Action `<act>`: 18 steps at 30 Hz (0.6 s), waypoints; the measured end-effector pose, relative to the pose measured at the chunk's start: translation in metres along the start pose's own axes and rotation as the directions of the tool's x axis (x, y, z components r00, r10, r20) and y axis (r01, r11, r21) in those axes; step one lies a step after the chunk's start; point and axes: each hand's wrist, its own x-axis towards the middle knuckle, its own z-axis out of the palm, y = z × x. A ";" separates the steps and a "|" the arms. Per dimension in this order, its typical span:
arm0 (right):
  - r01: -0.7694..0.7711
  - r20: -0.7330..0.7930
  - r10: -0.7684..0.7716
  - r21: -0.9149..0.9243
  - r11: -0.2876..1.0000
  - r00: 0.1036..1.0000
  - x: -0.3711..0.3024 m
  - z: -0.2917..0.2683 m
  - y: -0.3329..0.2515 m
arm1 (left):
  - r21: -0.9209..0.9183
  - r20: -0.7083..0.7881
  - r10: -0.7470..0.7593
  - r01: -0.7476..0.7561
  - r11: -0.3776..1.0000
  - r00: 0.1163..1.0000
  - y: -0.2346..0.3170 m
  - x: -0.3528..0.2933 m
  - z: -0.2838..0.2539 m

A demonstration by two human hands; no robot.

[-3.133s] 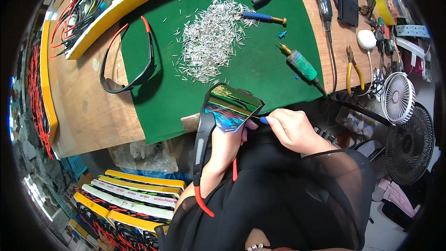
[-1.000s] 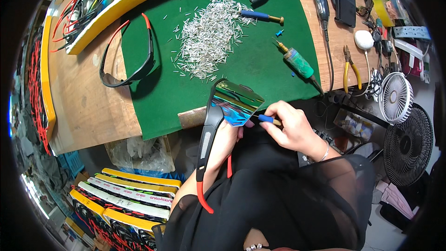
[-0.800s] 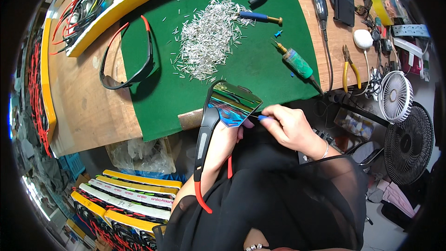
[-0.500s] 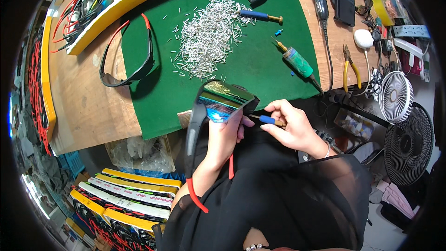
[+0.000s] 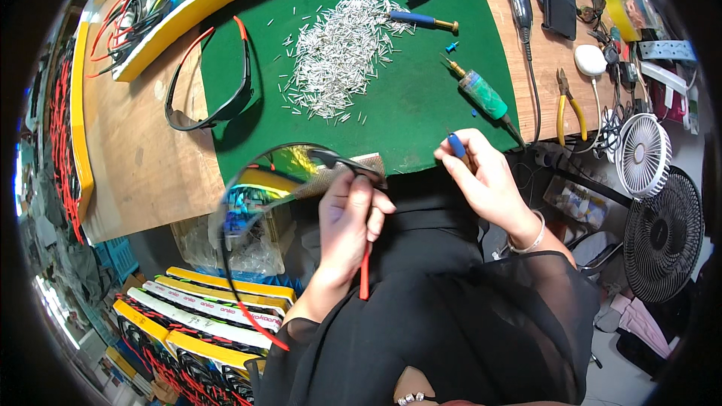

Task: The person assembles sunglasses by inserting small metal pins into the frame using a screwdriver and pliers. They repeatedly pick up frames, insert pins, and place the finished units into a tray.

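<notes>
My left hand (image 5: 347, 214) is closed around the hinge end of a pair of sunglasses (image 5: 259, 194) with a mirrored lens and red temple tips. The frame is tilted over the front edge of the green mat (image 5: 421, 139), with one arm hanging down to the left. In my right hand (image 5: 492, 184) a small screwdriver (image 5: 456, 144) with a blue handle is gripped, its tip pointing up and away from the glasses. A second pair of black-and-red glasses (image 5: 233, 109) lies at the mat's left. A heap of small silver pins (image 5: 338, 60) covers the middle.
A blue-handled driver (image 5: 415, 19) touches the heap. To its right lie a green-wrapped tool with a cord (image 5: 483, 95), a small blue part (image 5: 452, 46) and yellow-handled cutters (image 5: 571, 113). Fans (image 5: 641, 150) stand at right; racks of glasses (image 5: 207, 312) stand lower left.
The sunglasses have turned and swung left, their lens now facing the left side. My right hand has drawn the screwdriver away from them, and its tip now points up.
</notes>
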 end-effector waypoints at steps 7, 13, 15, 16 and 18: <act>0.013 0.247 -0.016 0.016 1.000 0.969 -0.003 0.019 -0.002 | -0.010 -0.062 0.110 -0.111 0.994 0.992 0.015 0.002 -0.015; 0.020 0.073 -0.017 -0.041 0.999 0.997 0.015 0.005 -0.011 | -0.032 0.031 0.000 0.001 1.000 1.000 0.006 0.007 -0.011; 0.157 0.121 -0.127 -0.285 0.946 0.984 0.030 0.003 -0.017 | 0.083 0.043 -0.010 0.006 0.997 0.999 0.006 0.009 -0.005; 0.279 0.118 -0.254 -0.323 0.904 0.960 0.039 0.006 -0.010 | 0.152 0.044 -0.009 0.003 0.988 0.999 0.006 0.011 -0.003; 0.333 0.080 -0.336 -0.469 0.818 0.939 0.063 0.011 -0.012 | 0.230 0.052 -0.017 0.005 0.973 0.998 0.005 0.013 -0.001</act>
